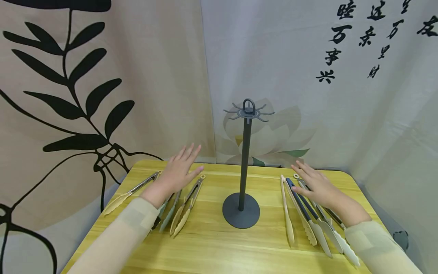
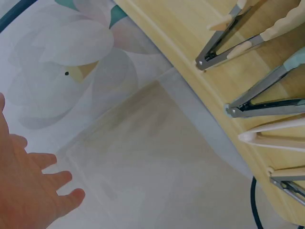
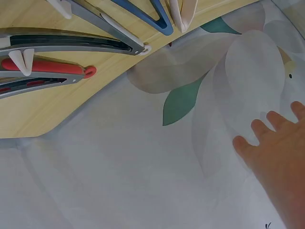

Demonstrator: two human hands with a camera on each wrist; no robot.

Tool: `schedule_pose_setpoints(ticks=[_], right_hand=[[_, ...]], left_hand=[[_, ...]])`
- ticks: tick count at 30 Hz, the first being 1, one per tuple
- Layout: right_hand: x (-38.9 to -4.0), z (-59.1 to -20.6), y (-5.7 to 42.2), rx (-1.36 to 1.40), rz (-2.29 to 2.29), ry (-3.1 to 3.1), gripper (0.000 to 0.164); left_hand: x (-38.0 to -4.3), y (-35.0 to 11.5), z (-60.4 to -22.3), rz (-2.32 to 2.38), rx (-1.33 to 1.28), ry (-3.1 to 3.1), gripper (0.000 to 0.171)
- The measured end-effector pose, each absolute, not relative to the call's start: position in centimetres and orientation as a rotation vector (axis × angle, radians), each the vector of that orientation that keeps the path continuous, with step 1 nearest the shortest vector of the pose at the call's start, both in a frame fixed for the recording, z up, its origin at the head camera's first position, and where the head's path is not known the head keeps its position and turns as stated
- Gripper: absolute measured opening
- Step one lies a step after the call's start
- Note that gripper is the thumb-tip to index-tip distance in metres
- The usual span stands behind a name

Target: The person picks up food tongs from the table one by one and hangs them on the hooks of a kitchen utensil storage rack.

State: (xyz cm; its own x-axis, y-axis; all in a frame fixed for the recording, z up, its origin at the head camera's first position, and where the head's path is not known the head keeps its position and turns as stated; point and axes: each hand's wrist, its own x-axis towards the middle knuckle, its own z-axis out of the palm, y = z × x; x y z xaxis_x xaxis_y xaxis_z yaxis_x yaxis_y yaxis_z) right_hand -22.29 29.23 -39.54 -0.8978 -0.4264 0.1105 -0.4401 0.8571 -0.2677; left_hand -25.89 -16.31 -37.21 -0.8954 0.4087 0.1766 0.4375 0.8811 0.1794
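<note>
My left hand (image 1: 176, 175), fingers straight, hovers over a group of kitchen tongs on the table's left side. Beside it lie metal tongs with cream tips (image 1: 118, 203), teal tongs (image 1: 168, 217) and beige-tipped tongs (image 1: 185, 217). On the other side my right hand (image 1: 318, 186) is stretched out above a second group. Pale pink tongs (image 1: 288, 224) and blue-handled tongs (image 1: 302, 205) show there, and red-handled tongs (image 3: 52, 67) appear in the right wrist view. Neither hand holds anything. Forearms and hands partly cover both groups in the head view.
A dark grey stand (image 1: 244, 160) with a round base and a ring of hooks at its top rises mid-table, between the hands. The wooden table (image 1: 212, 243) ends at a printed curtain (image 1: 164, 76) behind and at the sides.
</note>
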Motion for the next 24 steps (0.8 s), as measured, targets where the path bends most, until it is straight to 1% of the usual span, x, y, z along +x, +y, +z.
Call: schedule_pose_setpoints(ticks=[7,18,24], right_hand=[[-22.1,-40.0,29.2,0.702,0.469,-2.978,0.074],[-21.6,-41.6,28.6,0.641,0.506,-3.035,0.079],[-21.4,-43.0,28.3,0.606,0.550,-3.065,0.080]], left_hand=[[-25.9,-15.6,-35.8,-0.475,-0.704,-2.816,0.068],[-26.2,-14.0,-31.4,-0.747,-0.803,-2.592,0.062],[-26.4,-13.0,-29.2,-0.810,-0.840,-2.527,0.059]])
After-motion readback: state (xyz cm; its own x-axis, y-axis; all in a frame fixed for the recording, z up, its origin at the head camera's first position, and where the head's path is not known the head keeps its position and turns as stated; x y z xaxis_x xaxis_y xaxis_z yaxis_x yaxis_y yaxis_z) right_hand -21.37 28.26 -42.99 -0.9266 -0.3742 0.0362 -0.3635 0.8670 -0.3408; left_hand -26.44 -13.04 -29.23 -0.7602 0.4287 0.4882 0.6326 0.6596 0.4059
